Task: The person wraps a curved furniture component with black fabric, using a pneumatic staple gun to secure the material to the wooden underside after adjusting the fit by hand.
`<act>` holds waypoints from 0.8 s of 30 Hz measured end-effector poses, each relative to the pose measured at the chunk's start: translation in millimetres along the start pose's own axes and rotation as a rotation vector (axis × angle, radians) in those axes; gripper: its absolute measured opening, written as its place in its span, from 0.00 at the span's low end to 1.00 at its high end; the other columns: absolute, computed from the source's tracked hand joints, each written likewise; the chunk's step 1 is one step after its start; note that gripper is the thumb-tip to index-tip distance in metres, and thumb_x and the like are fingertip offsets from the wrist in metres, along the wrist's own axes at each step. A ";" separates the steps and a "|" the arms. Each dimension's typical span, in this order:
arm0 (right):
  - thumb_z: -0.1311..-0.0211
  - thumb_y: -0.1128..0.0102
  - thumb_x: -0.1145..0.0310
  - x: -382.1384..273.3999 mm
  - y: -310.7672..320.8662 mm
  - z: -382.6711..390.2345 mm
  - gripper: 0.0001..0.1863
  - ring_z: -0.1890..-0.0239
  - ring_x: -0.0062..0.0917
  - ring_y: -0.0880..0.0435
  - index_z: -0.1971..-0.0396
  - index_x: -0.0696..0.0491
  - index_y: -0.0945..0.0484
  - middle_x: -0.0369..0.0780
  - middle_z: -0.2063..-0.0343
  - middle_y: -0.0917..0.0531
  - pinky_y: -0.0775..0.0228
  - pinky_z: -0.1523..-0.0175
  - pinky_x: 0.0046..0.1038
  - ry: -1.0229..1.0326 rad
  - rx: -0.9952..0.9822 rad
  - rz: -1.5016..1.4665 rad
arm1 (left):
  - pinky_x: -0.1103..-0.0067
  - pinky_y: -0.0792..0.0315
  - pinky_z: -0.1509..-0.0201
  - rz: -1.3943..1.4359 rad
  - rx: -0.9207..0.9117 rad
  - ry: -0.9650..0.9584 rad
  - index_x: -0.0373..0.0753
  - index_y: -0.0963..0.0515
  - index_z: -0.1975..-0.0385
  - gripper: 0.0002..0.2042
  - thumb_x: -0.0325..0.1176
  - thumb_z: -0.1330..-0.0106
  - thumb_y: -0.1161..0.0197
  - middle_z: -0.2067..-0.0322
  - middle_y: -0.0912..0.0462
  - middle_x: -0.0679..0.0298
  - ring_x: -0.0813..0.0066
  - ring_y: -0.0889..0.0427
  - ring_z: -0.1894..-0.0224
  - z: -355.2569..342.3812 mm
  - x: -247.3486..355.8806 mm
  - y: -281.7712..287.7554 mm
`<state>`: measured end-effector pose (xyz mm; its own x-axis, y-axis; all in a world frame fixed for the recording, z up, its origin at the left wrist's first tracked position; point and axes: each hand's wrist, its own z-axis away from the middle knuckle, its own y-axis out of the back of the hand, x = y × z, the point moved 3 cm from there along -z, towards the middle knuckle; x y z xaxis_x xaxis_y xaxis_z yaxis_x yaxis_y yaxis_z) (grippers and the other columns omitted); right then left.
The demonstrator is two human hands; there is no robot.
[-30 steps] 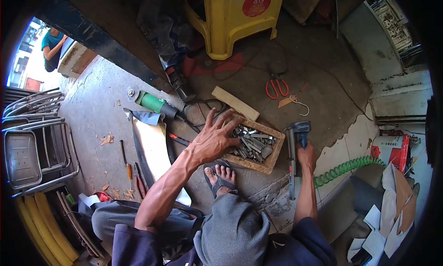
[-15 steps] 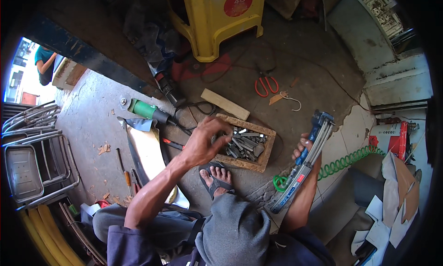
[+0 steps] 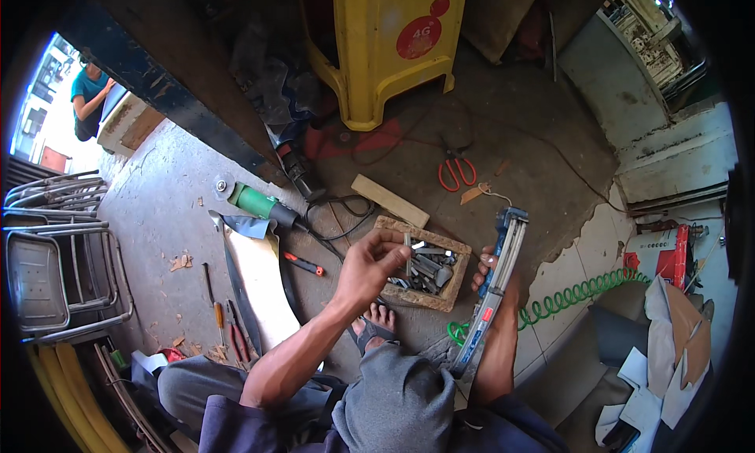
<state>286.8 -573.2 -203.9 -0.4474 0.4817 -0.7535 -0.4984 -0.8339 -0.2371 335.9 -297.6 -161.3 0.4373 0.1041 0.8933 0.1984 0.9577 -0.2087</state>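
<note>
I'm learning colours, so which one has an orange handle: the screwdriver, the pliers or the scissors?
The screwdriver, lying just left of the pliers: its handle is orange, while the pliers and the scissors have red handles.

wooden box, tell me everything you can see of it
The wooden box is rectangular and open-topped, with rough brown walls. It sits on the floor near the sandalled foot and holds a jumble of grey metal strips. The left hand hovers over its left end, hiding part of it; contact is unclear.
</note>
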 end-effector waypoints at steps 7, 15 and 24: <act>0.42 0.37 0.61 32.5 84.0 -75.0 0.15 0.69 0.37 0.17 0.59 0.53 0.19 0.43 0.72 0.15 0.26 0.61 0.41 0.348 0.443 0.951 | 0.68 0.23 0.48 -0.684 0.273 -0.441 0.34 0.20 0.48 0.15 0.34 0.31 0.36 0.55 0.15 0.49 0.58 0.15 0.53 -3.5 -8.3 27.0; 0.41 0.35 0.56 54.8 104.5 -88.2 0.24 0.49 0.48 0.17 0.48 0.51 0.21 0.51 0.55 0.15 0.28 0.43 0.47 0.232 0.666 1.421 | 0.71 0.32 0.33 -0.210 0.197 -0.070 0.35 0.26 0.36 0.28 0.53 0.20 0.52 0.41 0.19 0.53 0.65 0.23 0.38 -34.4 -86.0 61.1; 0.23 0.56 0.41 98.8 -23.6 -38.8 0.34 0.35 0.34 0.28 0.32 0.54 0.33 0.46 0.40 0.26 0.39 0.28 0.36 0.273 -0.163 -0.159 | 0.73 0.51 0.21 0.237 -0.041 0.109 0.36 0.46 0.23 0.34 0.56 0.18 0.63 0.25 0.41 0.54 0.65 0.43 0.23 -70.1 -113.8 48.9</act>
<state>283.1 -516.4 -296.5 -0.1477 0.5371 -0.8305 -0.4106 -0.7972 -0.4426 357.4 -281.4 -301.1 0.5670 0.2922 0.7701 0.1134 0.8984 -0.4243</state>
